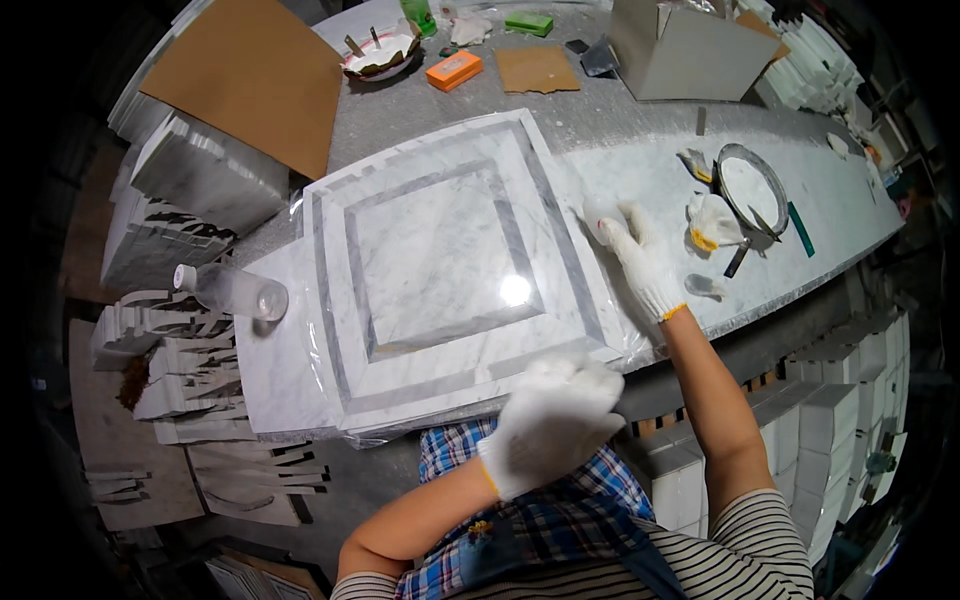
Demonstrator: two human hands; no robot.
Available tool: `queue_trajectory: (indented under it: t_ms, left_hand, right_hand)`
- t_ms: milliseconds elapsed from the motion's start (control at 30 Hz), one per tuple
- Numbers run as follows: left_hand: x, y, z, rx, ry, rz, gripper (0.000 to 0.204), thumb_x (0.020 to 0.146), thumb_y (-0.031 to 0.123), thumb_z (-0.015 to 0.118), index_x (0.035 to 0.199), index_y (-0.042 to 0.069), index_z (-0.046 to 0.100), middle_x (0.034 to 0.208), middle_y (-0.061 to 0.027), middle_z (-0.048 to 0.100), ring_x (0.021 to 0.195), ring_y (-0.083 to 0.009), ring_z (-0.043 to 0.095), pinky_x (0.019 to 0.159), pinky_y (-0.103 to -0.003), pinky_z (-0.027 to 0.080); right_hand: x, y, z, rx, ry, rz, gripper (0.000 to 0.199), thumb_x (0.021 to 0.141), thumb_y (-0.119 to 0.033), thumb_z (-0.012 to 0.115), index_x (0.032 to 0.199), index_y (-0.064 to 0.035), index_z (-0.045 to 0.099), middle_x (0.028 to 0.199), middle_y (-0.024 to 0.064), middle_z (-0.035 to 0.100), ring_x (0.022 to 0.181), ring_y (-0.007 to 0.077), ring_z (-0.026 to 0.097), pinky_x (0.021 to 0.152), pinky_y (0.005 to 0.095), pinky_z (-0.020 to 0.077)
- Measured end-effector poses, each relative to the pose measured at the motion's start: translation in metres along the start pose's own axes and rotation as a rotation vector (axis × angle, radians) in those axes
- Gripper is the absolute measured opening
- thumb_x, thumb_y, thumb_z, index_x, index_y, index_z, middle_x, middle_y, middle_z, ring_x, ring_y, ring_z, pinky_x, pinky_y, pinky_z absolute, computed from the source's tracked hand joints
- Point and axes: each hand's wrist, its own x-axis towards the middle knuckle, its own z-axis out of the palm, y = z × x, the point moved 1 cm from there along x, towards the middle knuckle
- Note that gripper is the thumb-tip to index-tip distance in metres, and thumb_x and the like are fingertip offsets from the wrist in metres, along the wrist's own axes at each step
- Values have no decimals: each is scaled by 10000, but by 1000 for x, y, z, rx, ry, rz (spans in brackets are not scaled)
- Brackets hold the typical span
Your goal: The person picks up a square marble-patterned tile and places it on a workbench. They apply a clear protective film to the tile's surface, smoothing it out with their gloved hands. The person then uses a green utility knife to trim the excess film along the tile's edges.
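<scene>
A square marble panel with grey inlaid bands lies on the worktable in front of me. My right hand, in a white knit glove with a yellow cuff, is by the panel's right edge. Its fingers close round a small whitish, rounded thing with a red mark, whose kind I cannot make out. My left hand, gloved too, is near the panel's front edge, before my body. Its fingers look curled and slightly blurred; whatever they may hold is hidden.
A clear bottle lies left of the panel. To the right are a round bowl of white material, a crumpled glove and a green strip. Farther back sit an orange box and a carton. Stacked slabs stand left.
</scene>
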Motion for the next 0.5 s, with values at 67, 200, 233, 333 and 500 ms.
queue_trajectory:
  t_ms: [67, 200, 233, 333, 500]
  left_hand:
    - [4, 7, 8, -158, -173, -27, 166, 800, 193, 692, 900, 72, 638, 830, -135, 624, 824, -349, 620, 739, -457, 496]
    - [-32, 3, 29, -547, -166, -66, 146, 832, 142, 668, 954, 70, 631, 796, -146, 606, 804, -360, 616, 727, -436, 501]
    - [-36, 0, 21, -494, -110, -68, 160, 865, 134, 660, 1012, 73, 649, 814, -145, 626, 796, -352, 623, 718, -421, 503]
    - [-43, -19, -10, -265, -81, -164, 204, 884, 143, 636, 1072, 81, 683, 861, -129, 679, 832, -293, 660, 726, -377, 525]
    - [-16, -67, -64, 47, 127, -398, 333, 919, 310, 563, 1059, 50, 717, 928, -157, 723, 878, -284, 688, 774, -387, 544]
  right_hand:
    - [4, -11, -5, 10, -16, 52, 510, 927, -344, 630, 1297, 3, 578, 1064, 197, 686, 933, 227, 643, 827, 341, 505]
    - [9, -2, -2, 234, 24, 45, 497, 951, -314, 611, 1317, 16, 545, 1141, 202, 656, 1016, 213, 624, 887, 324, 497]
    - [8, -5, -1, 323, 3, 53, 489, 963, -298, 603, 1330, 17, 531, 1165, 193, 646, 1035, 203, 616, 897, 317, 496]
    - [6, -10, -12, 122, -6, 56, 496, 979, -292, 598, 1361, 12, 509, 1188, 166, 634, 1045, 192, 607, 902, 315, 499]
    - [-15, -4, -9, 2, 126, -27, 482, 975, -287, 606, 1356, -6, 516, 1106, 178, 662, 944, 206, 644, 838, 328, 515]
